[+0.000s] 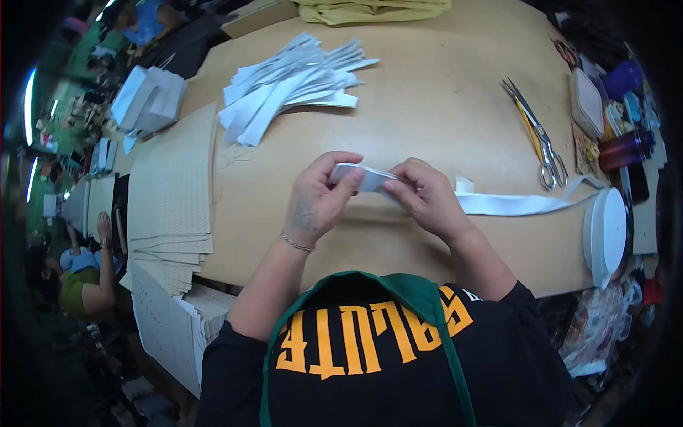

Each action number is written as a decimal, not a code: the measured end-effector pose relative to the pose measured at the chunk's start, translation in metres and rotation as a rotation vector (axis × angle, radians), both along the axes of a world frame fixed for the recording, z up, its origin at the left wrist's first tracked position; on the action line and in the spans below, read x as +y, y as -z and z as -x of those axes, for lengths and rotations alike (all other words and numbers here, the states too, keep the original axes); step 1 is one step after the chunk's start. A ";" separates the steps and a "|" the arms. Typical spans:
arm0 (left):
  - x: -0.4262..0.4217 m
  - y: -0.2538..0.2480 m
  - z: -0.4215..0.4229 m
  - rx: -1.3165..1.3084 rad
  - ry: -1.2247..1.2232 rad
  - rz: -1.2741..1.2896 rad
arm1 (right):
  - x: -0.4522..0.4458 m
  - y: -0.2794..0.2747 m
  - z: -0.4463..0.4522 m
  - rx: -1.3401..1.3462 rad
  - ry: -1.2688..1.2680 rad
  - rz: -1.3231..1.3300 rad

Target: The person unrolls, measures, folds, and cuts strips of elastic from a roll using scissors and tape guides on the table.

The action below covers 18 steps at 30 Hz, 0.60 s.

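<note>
Between my hands, above the table, is a short white strip (pixel 369 179), looking like flat tape or elastic. My left hand (pixel 324 191) pinches its left end between thumb and fingers. My right hand (pixel 425 193) grips the other end, its fingers curled around it. A long white band (pixel 509 205) lies on the table to the right of my right hand and runs toward a white roll (pixel 609 231) at the right edge. Whether the held strip joins this band is hidden behind my right hand. Beyond my hands lies a pile of cut white strips (pixel 292 89).
Scissors (pixel 546 146) and a yellow pencil-like tool (pixel 528 121) lie at the right. Stacked patterned sheets (pixel 171 185) cover the left side. A white box (pixel 148 99), yellow cloth (pixel 370 11) and a dark red tumbler (pixel 626 149) stand around the edges. Another person (pixel 89 274) sits far left.
</note>
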<state>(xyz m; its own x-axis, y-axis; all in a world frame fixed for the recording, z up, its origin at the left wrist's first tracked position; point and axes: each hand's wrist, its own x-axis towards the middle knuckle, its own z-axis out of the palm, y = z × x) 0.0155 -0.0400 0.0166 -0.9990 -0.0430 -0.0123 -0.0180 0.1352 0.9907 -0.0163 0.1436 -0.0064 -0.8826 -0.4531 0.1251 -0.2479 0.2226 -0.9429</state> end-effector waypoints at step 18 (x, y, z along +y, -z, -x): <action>-0.003 0.060 -0.003 -0.245 -0.146 -0.070 | 0.120 -0.012 -0.011 -0.096 0.109 -0.867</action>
<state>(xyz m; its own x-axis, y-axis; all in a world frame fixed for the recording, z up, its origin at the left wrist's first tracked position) 0.0184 -0.0428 -0.0431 -0.9491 -0.1768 -0.2608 -0.2725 0.0446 0.9611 -0.0054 0.2635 0.0051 -0.9155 -0.2669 -0.3009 -0.1123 0.8879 -0.4462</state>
